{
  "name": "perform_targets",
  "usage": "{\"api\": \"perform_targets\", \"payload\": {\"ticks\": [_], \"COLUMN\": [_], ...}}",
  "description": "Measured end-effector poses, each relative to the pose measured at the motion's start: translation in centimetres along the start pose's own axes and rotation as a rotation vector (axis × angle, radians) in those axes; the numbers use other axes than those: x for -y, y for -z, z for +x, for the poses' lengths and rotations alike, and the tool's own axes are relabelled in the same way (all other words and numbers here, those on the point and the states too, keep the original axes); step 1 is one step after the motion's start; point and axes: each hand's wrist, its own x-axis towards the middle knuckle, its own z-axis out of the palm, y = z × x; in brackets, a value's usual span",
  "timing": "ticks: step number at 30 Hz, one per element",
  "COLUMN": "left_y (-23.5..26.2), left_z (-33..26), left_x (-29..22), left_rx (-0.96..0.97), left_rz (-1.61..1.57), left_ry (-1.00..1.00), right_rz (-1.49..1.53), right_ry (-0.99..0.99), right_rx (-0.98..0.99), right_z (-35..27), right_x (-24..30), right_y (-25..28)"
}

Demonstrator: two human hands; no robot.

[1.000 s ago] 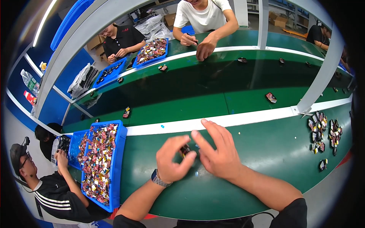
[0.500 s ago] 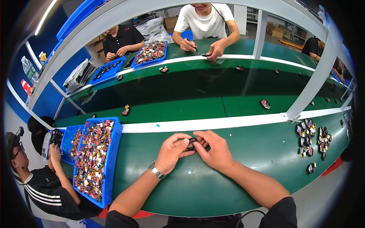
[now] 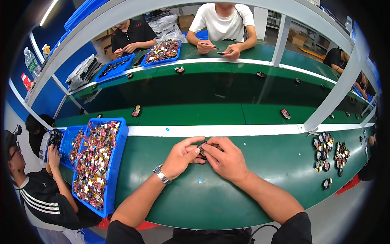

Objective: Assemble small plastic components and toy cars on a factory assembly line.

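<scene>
Over the green worktop (image 3: 191, 203), my two hands meet around a small black rectangular part with a greyish face (image 3: 202, 152). My left hand (image 3: 181, 157), with a metal-banded watch on its wrist, pinches the part between thumb and fingers. From the other side my right hand (image 3: 228, 161) presses its fingertips on the same part and covers most of it. Its exact kind cannot be made out. Beneath my hands, a small light-blue scrap (image 3: 200, 179) lies on the worktop.
Left, a blue tray (image 3: 116, 171) is heaped with small red, yellow and white parts. Clusters of similar parts (image 3: 323, 151) lie at the right. Beyond a white rail (image 3: 227, 130), scattered parts lie on a green belt (image 3: 195, 114). A grey post (image 3: 333, 95) rises at right. Co-workers sit left and across.
My right fingers have closed further over the black part, hiding more of it. The whole view has shifted slightly. Across the belt, the white-shirted co-worker's hands have shifted.
</scene>
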Motion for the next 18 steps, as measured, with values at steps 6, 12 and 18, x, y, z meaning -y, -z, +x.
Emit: {"api": "perform_targets", "payload": {"ticks": [6,12,18], "left_y": [-0.4,-1.0,-1.1], "left_z": [0.2,0.1,0.2], "left_x": [0.2,0.5,0.8], "left_rx": [-0.024,-0.020,-0.033], "left_rz": [-0.007,-0.096,-0.188], "left_ry": [-0.046,-0.011,-0.023], "right_rz": [-0.100,-0.174,-0.132], "right_ry": [0.056,0.096,0.168], "right_rx": [-0.025,-0.054,-0.025], "right_z": [0.2,0.2,0.5], "right_x": [0.0,0.1,-0.6], "right_y": [0.0,-0.3,0.4]}}
